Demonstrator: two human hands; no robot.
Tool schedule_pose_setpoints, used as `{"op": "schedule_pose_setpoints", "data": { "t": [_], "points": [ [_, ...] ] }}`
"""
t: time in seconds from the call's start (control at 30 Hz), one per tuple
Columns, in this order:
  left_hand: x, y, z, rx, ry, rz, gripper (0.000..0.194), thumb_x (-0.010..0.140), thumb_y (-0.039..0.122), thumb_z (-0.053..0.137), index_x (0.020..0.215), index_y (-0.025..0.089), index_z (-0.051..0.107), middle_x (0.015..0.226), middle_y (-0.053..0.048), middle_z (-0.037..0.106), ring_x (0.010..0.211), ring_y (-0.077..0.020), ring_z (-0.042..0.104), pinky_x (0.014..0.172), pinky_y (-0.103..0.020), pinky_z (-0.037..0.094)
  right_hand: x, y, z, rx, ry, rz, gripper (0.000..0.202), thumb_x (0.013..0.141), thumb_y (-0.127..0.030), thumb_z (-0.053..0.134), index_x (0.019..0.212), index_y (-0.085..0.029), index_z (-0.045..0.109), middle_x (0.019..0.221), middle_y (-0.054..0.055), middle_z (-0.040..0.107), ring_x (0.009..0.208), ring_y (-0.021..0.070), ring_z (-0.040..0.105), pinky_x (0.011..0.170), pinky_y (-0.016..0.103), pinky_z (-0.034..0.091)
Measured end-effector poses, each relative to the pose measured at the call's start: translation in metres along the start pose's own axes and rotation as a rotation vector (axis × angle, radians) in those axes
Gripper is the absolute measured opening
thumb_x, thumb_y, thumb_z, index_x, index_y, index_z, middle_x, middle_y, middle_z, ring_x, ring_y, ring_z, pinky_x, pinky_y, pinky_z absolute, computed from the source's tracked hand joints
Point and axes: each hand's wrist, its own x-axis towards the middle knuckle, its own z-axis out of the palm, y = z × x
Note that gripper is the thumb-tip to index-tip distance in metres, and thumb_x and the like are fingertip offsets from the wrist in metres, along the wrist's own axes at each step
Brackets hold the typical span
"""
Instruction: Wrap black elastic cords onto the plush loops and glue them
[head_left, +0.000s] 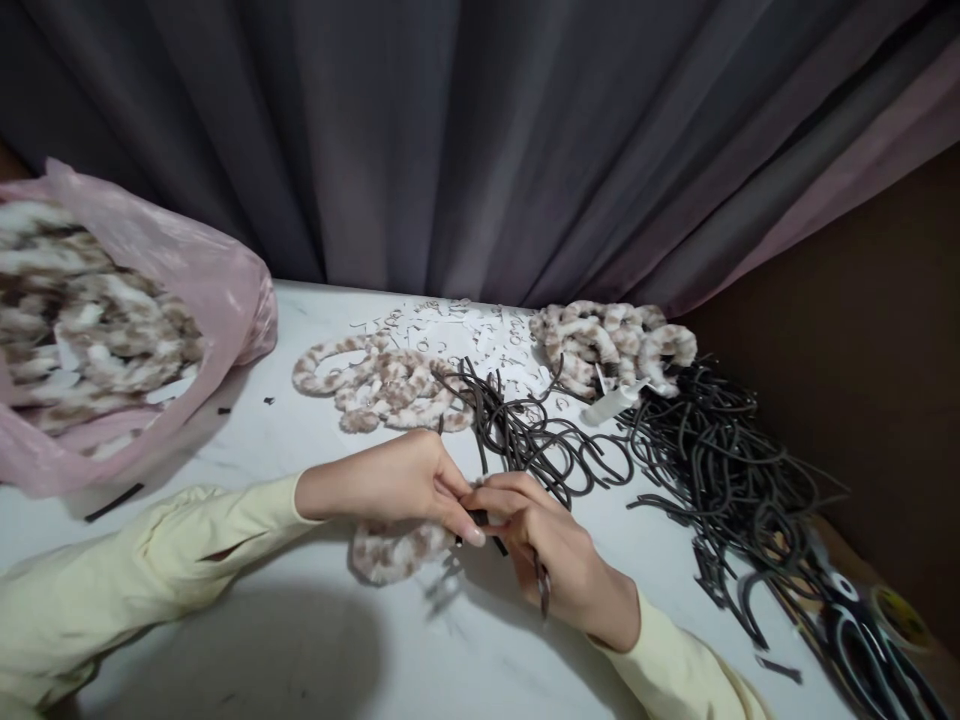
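My left hand (405, 480) and my right hand (551, 545) meet low over the table's middle, thumbs and fingertips pinched together. A short black cord-like piece (478, 517) shows between them. Below my left hand curves a fuzzy brown-and-white plush strip (397, 553); its end runs up to the left fingers, which seem to grip it, though the contact is partly hidden. From under my right palm sticks out a slim dark end (541, 588), too small to name. Behind the hands lies a tangle of black cords (517, 430).
Fuzzy rings (405, 385) lie behind my left hand, with more heaped (615, 340) at the back right. A pink plastic bag (240, 300) of plush pieces stands left. Paper scraps (480, 335), a white tube (611, 403), a bigger cord pile (705, 440) and scissors (862, 640) sit around.
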Motion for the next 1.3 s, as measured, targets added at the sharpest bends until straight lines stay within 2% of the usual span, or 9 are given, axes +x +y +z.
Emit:
{"op": "schedule_pose_setpoints", "data": {
  "t": [0.17,0.3,0.4,0.63,0.73,0.87,1.03,1.13,1.3],
  "points": [
    [0.002,-0.003,-0.013,-0.154,-0.212,-0.01,0.032,0.073,0.039,0.066,0.088,0.013,0.074,0.053,0.002,0.05,0.048,-0.0064,0.029,0.045,-0.02,0.021,0.002,-0.006,-0.002,0.087,0.044,0.029,0.025,0.084,-0.006,0.046,0.074,-0.022,0.03,0.096,0.013,0.061,0.092,0.0216,0.051,0.068,0.037,0.051],
    [0.004,-0.004,-0.014,-0.329,-0.305,0.0,0.027,0.078,0.032,0.061,0.086,0.009,0.073,0.05,0.004,0.04,0.047,-0.0066,0.025,0.046,-0.021,0.018,0.004,-0.006,-0.003,0.112,0.072,0.031,0.027,0.084,-0.006,0.049,0.073,-0.022,0.03,0.094,0.011,0.062,0.09,0.02,0.052,0.068,0.036,0.051],
    [0.006,-0.004,-0.012,-0.408,-0.3,0.006,0.027,0.079,0.032,0.06,0.078,0.008,0.072,0.052,0.003,0.038,0.049,-0.0063,0.026,0.048,-0.021,0.019,0.004,-0.006,-0.003,0.133,0.085,0.046,0.028,0.083,-0.005,0.049,0.072,-0.022,0.03,0.094,0.011,0.063,0.088,0.0194,0.052,0.067,0.034,0.05],
    [0.005,-0.006,-0.013,-0.335,-0.315,0.052,0.026,0.079,0.032,0.062,0.084,0.008,0.072,0.051,0.003,0.039,0.049,-0.0062,0.029,0.046,-0.02,0.022,0.0,-0.004,-0.002,0.225,0.109,0.135,0.032,0.077,0.0,0.046,0.07,-0.023,0.025,0.093,0.009,0.064,0.087,0.0201,0.052,0.065,0.035,0.049],
    [0.005,-0.006,-0.011,-0.384,-0.305,0.064,0.026,0.079,0.033,0.062,0.077,0.009,0.071,0.053,0.003,0.044,0.05,-0.0062,0.032,0.049,-0.019,0.027,-0.002,-0.003,-0.001,0.327,0.148,0.215,0.034,0.074,0.003,0.044,0.07,-0.023,0.022,0.093,0.008,0.065,0.088,0.0195,0.052,0.062,0.033,0.05],
    [0.006,-0.006,-0.005,-0.553,-0.253,-0.023,0.038,0.08,0.043,0.06,0.067,0.008,0.066,0.056,-0.001,0.054,0.052,-0.0069,0.042,0.051,-0.019,0.033,-0.005,-0.002,0.001,0.396,0.186,0.284,0.036,0.075,0.003,0.045,0.068,-0.023,0.022,0.093,0.007,0.065,0.09,0.0188,0.054,0.06,0.03,0.052],
    [0.006,-0.006,-0.002,-0.597,-0.201,-0.142,0.039,0.075,0.049,0.063,0.082,0.01,0.067,0.072,-0.007,0.067,0.068,-0.012,0.059,0.07,-0.023,0.045,-0.004,-0.001,0.001,0.345,0.202,0.249,0.035,0.076,0.002,0.045,0.067,-0.023,0.022,0.092,0.008,0.066,0.088,0.0183,0.055,0.061,0.031,0.051],
    [0.006,-0.006,-0.004,-0.627,-0.217,-0.13,0.038,0.074,0.047,0.065,0.084,0.011,0.067,0.074,-0.006,0.067,0.07,-0.0119,0.059,0.072,-0.024,0.045,-0.001,-0.002,-0.001,0.31,0.216,0.236,0.036,0.077,0.002,0.045,0.067,-0.023,0.021,0.09,0.007,0.068,0.086,0.0178,0.055,0.063,0.031,0.05],
    [0.006,-0.009,-0.006,-0.669,-0.316,-0.056,0.026,0.078,0.034,0.065,0.081,0.009,0.069,0.068,-0.003,0.061,0.059,-0.0068,0.05,0.062,-0.019,0.04,0.001,-0.004,-0.004,0.311,0.213,0.242,0.035,0.079,0.0,0.044,0.067,-0.023,0.021,0.089,0.007,0.069,0.084,0.0179,0.056,0.065,0.032,0.049]
  ]
}}
